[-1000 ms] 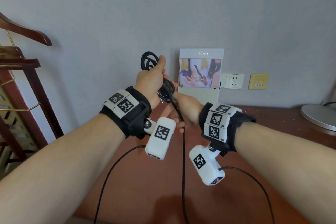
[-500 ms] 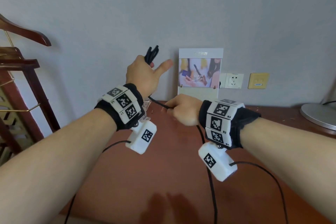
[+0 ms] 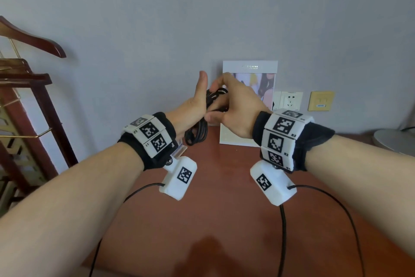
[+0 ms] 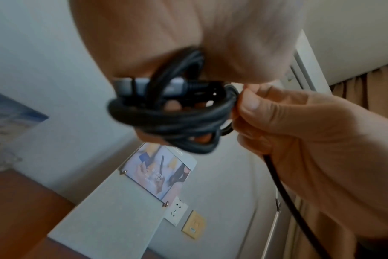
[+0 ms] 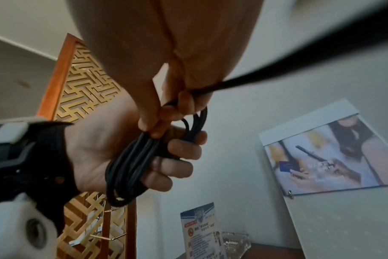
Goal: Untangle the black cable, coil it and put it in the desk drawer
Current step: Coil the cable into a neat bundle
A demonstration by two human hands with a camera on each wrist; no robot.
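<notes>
Hanging in mid-air above the desk [image 3: 202, 220], the black cable [image 3: 197, 133] is bunched into several loops, held up betw. both hands in front of the wall. Left hand [image 3: 190, 108] has its fingers curled round the bundle w/ the loops lying across the palm; right-wrist view shows those fingers [image 5: 177, 168] wrapped over the strands, and the bottom of the coil drooping below the hand. Left thumb sticks straight up in the head view, not pressing on anything. Right hand [image 3: 235, 106] sits just beside the left, touching the top of the coil: thumb and fingertips [image 4: 250, 103] pinch a strand at the coil's edge. One loose length of cable runs from that pinch down and away past the right palm; its far end is out of frame. A grey plug end w/ a ribbed black collar lies across the top of the loops in the left-wrist view, slightly blurred. No drawer visible in any view.

Further out: a white-framed picture board [image 3: 249, 137] leans vs. the wall at the back of the desk, right behind the hands. Beside it on the wall, a white socket [image 3: 289, 100] and a yellow plate [image 3: 321, 100]. Wooden coat stand [image 3: 29, 88] w/ a hanger far left. Both wrists carry black bands w/ white marker blocks and thin leads trailing down.
</notes>
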